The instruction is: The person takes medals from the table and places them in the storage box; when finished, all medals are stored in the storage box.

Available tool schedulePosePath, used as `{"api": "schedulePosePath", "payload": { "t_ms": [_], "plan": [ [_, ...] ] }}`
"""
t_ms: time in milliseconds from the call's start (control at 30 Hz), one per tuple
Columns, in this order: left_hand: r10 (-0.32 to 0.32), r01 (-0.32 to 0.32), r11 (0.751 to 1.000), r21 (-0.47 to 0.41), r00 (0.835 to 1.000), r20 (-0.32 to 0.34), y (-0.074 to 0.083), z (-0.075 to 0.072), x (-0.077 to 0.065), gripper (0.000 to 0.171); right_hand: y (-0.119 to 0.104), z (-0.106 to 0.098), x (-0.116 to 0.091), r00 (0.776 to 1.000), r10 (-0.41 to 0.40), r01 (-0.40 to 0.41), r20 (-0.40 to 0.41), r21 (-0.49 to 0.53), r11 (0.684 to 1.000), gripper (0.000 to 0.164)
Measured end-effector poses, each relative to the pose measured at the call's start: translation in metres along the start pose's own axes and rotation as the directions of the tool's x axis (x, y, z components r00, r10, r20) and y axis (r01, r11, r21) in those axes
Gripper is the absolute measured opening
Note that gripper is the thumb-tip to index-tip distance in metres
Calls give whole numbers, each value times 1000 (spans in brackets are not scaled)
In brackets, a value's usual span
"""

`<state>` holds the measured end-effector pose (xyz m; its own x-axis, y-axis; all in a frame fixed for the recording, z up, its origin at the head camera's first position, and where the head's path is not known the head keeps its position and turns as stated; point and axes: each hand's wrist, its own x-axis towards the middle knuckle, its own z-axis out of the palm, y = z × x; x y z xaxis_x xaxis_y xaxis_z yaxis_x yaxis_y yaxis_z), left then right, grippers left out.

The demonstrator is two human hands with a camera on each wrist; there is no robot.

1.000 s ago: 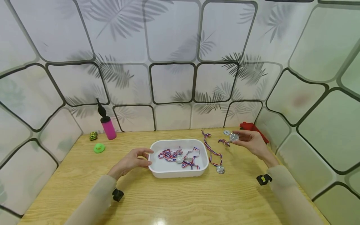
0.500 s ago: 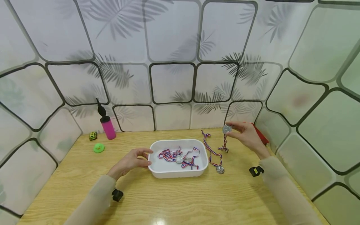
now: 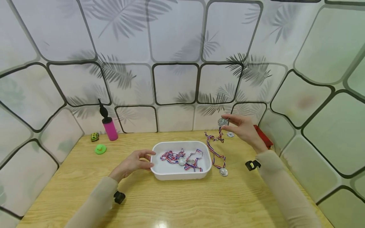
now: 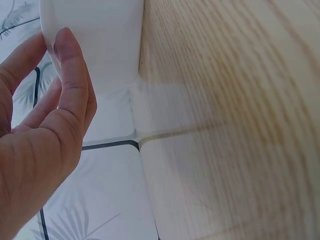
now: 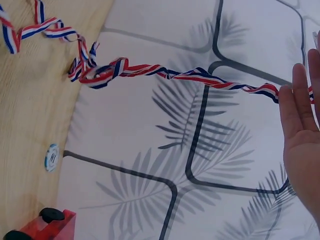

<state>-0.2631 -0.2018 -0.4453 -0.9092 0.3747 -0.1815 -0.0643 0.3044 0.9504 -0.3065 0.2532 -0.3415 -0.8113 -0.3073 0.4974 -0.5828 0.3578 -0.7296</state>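
Observation:
In the head view my right hand (image 3: 243,128) pinches a silver medal (image 3: 222,122) above the table's back right. From it hangs a twisted red, white and blue ribbon (image 5: 200,77), whose lower end reaches the table in the right wrist view. My left hand (image 3: 134,163) holds the left end of a white plastic tray (image 3: 182,176); in the left wrist view its fingertips (image 4: 65,37) touch the tray's wall. Inside the tray lie silver medals (image 3: 182,161) with tangled ribbons (image 3: 171,157). Beside the tray's right end lies another silver medal (image 3: 223,172), its ribbon (image 3: 215,153) stretching back.
A round pale-blue and white chip (image 5: 52,157) lies near a red object (image 5: 55,227) with black round parts. At the table's back left stand a pink-and-black pump (image 3: 110,129), a green rubber duck (image 3: 100,149) and a small yellow-green toy car (image 3: 94,136). Patterned walls enclose the table.
My right hand has lifted the medal and moved left with it, and its ribbon now hangs down, uncovering the chip. My left hand stays at the tray.

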Motion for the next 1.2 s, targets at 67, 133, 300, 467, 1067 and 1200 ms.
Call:
{"api": "schedulePosePath", "payload": {
  "t_ms": [67, 133, 300, 467, 1067, 1200],
  "plan": [
    [2, -2, 1000, 1, 1000, 0, 0, 0, -1, 59, -3, 4, 3, 1000, -30, 29, 1, 38, 999, 42],
    [0, 0, 1000, 2, 1000, -3, 0, 0, -1, 60, -8, 7, 5, 999, -47, 47, 3, 42, 998, 41],
    [2, -2, 1000, 4, 1000, -2, -1, 1, 1, 60, -19, 12, 11, 999, -47, 47, 18, -1, 999, 41],
    [3, -3, 1000, -1, 1000, 2, -2, 0, 2, 61, -32, 15, 17, 996, -89, 89, 26, 1, 996, 39],
    [21, -21, 1000, -12, 1000, 18, -1, 0, -2, 60, -53, 41, 25, 977, -194, 180, 93, 140, 974, 41],
    [24, -24, 1000, -10, 1000, 17, 1, 0, -3, 60, -51, 51, 25, 974, -172, 151, 145, 144, 978, 42]
  ]
}}
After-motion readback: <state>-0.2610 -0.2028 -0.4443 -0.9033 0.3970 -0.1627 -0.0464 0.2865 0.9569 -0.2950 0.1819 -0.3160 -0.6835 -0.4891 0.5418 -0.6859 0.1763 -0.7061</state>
